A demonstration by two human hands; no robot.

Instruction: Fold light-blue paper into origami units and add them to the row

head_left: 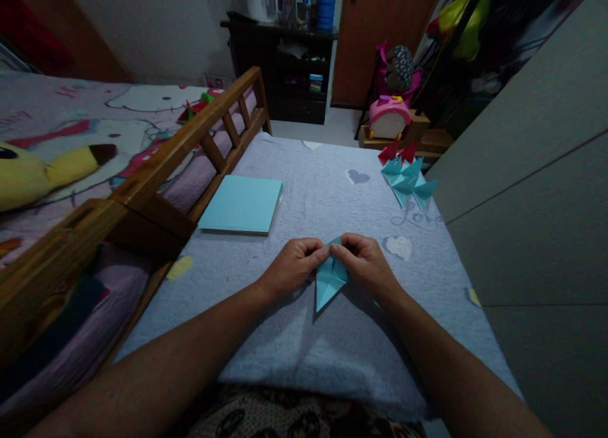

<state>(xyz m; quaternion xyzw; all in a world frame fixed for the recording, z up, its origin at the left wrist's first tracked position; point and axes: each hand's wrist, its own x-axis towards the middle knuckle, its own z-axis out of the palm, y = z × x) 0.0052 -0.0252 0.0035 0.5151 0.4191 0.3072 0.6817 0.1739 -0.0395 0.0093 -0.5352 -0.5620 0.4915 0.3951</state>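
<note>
Between my two hands is a folded piece of light-blue origami paper (pixel 330 285), its pointed end hanging down towards me. My left hand (pixel 298 264) pinches its upper left edge with thumb and fingers. On the other side my right hand (pixel 365 261) grips the upper right edge, its thumb close to the left thumb. The fingers partly cover the top of the fold. A stack of flat light-blue paper (pixel 242 204) lies on the bed to the left. Several folded light-blue paper shapes (pixel 403 180) stand at the far right, with red folded paper (pixel 389 153) behind them.
A wooden rail (pixel 190 131) runs along the left, with a second bed and a yellow plush toy (pixel 38 175) beyond it. Pale cabinet doors (pixel 536 191) border the right. A dark shelf (pixel 289 71) and a pink toy case (pixel 389 116) stand past the far edge.
</note>
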